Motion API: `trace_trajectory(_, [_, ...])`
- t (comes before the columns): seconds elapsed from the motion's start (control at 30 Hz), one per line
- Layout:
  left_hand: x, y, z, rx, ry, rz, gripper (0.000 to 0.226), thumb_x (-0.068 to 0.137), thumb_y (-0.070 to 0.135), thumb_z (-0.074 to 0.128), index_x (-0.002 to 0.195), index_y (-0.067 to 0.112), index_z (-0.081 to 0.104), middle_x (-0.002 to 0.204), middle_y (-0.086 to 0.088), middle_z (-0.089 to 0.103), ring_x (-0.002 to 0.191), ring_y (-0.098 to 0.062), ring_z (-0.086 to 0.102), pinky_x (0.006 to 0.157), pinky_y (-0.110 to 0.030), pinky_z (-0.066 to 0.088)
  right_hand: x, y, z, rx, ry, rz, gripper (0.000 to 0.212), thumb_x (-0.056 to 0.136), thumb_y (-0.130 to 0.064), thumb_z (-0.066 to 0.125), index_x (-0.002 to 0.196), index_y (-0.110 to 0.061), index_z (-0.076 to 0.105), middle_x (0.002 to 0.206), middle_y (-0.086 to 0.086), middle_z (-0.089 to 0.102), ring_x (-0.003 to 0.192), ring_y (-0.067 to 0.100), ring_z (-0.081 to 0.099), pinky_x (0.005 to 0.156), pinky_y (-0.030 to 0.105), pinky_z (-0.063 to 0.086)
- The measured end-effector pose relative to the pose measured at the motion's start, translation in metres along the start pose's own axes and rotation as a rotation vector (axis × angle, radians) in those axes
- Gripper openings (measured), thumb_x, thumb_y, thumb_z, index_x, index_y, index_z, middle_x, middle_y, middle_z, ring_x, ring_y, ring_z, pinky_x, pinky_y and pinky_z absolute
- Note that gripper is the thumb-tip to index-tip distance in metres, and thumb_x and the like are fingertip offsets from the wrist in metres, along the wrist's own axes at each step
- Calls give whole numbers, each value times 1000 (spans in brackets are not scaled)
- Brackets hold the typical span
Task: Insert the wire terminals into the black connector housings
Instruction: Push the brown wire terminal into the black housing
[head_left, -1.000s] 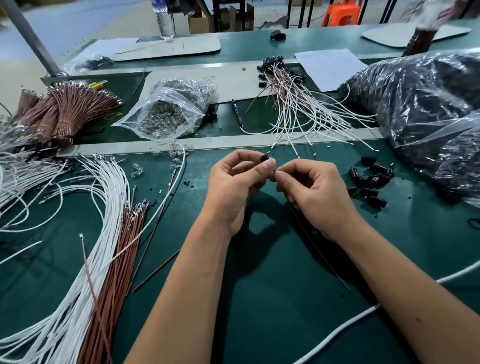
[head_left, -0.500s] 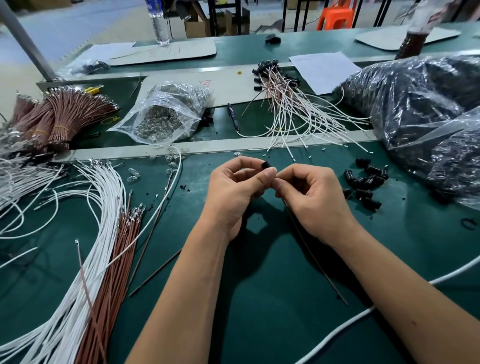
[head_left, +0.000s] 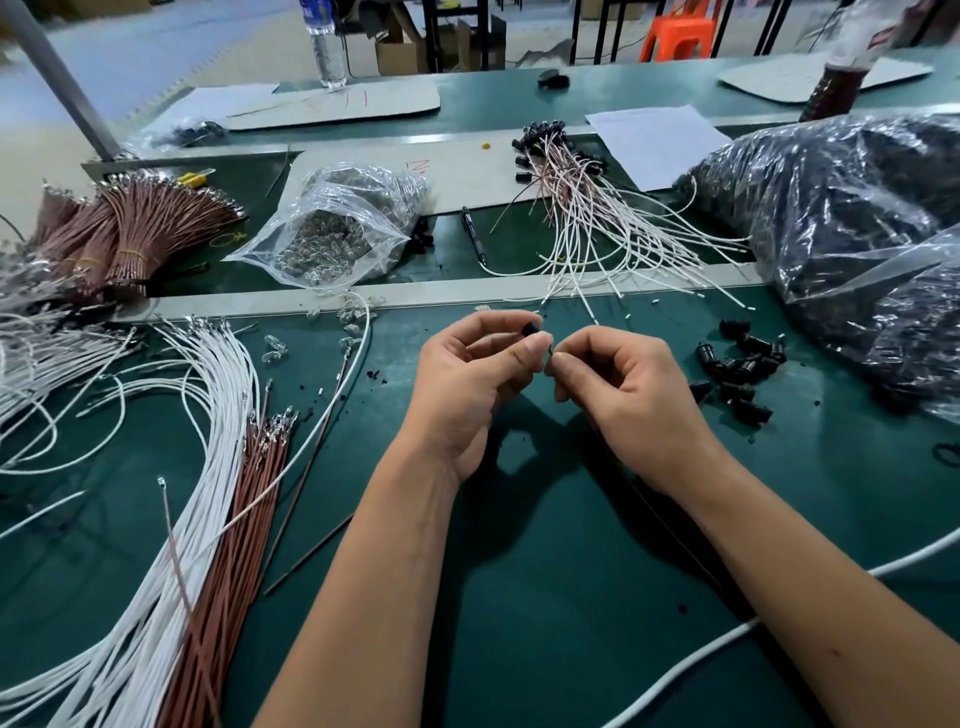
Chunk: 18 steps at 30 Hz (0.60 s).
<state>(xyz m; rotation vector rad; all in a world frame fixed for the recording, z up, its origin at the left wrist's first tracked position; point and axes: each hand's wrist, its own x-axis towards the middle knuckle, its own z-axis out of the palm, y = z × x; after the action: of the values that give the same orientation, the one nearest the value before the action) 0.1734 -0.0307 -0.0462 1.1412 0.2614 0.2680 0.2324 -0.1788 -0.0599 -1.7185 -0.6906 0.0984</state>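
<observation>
My left hand (head_left: 467, 379) pinches a small black connector housing (head_left: 530, 329) between thumb and forefinger above the green table. My right hand (head_left: 621, 395) pinches the end of a thin dark wire (head_left: 670, 525) right at the housing; the wire trails back under my right wrist. The terminal itself is hidden by my fingertips. Loose black housings (head_left: 740, 366) lie in a small pile to the right of my right hand. White wires (head_left: 208, 415) and brown wires (head_left: 244, 525) with metal terminals fan out on the left.
A clear bag of small clear parts (head_left: 337, 228) and tied brown wire bundles (head_left: 124, 234) lie beyond the metal rail. Finished wires with black housings (head_left: 587, 208) are heaped at the back centre. A large plastic bag of black parts (head_left: 852, 228) fills the right.
Both hands stay together at the housing, with only slight finger shifts. The camera view has dipped a little, so the scene sits lower in frame.
</observation>
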Motion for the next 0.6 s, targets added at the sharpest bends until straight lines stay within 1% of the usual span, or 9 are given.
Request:
trace_trajectory(0.13, [0, -3, 3, 20, -6, -4, 13, 68, 11, 80, 79, 12, 74, 76, -10, 70, 65, -16, 60, 71, -26, 48, -2, -1, -1, -12, 46, -8, 18, 97, -3, 67, 79, -3, 69, 66, 9, 67, 58, 6, 54, 59, 19, 45])
trace_trajectory(0.23, [2, -5, 2, 121, 4, 14, 11, 78, 0, 79, 81, 9, 71, 72, -9, 69, 64, -17, 58, 68, -25, 48, -1, 1, -1, -34, 52, 2, 18, 96, -4, 67, 78, -3, 70, 67, 11, 66, 60, 15, 56, 59, 32, 46])
trace_trajectory(0.3, [3, -6, 1, 184, 8, 27, 12, 81, -3, 78, 82, 8, 72, 70, -9, 69, 62, -16, 58, 64, -22, 49, 0, 2, -2, -52, 46, 4, 18, 96, -5, 68, 79, -4, 71, 67, 11, 67, 60, 19, 56, 60, 35, 47])
trace_trajectory(0.4, [3, -7, -1, 199, 12, 49, 12, 80, -2, 79, 82, 7, 72, 71, -9, 69, 61, -14, 59, 62, -20, 50, 0, 4, -1, -53, 46, -9, 17, 96, -7, 69, 80, -7, 73, 67, 5, 69, 63, 22, 62, 63, 32, 50])
trace_trajectory(0.43, [3, -7, -1, 177, 13, 57, 12, 79, -2, 79, 83, 7, 72, 72, -9, 69, 62, -14, 59, 64, -20, 50, 0, 4, -1, -44, 45, -12, 16, 96, -8, 69, 81, -8, 73, 68, 3, 70, 63, 20, 64, 63, 29, 51])
trace_trajectory(0.53, [4, -7, -2, 127, 15, 113, 17, 72, 0, 81, 85, 5, 71, 79, -9, 72, 71, -16, 65, 71, -22, 53, 1, 5, 0, -3, 15, -3, 15, 98, -10, 69, 83, -10, 73, 64, -7, 69, 56, 2, 58, 58, 15, 45])
trace_trajectory(0.57, [4, -6, -1, 128, 9, 140, 20, 69, 2, 82, 86, 4, 70, 81, -9, 73, 73, -16, 66, 73, -22, 54, 1, 6, 0, 22, 0, 6, 16, 98, -9, 68, 84, -10, 73, 62, -11, 66, 52, 2, 56, 55, 13, 42])
trace_trajectory(0.6, [4, -6, -1, 134, -2, 168, 23, 66, 4, 82, 86, 3, 70, 82, -9, 73, 75, -16, 67, 74, -23, 54, 1, 7, 0, 54, -8, 15, 16, 99, -9, 67, 84, -11, 72, 60, -12, 65, 50, 3, 53, 52, 14, 41])
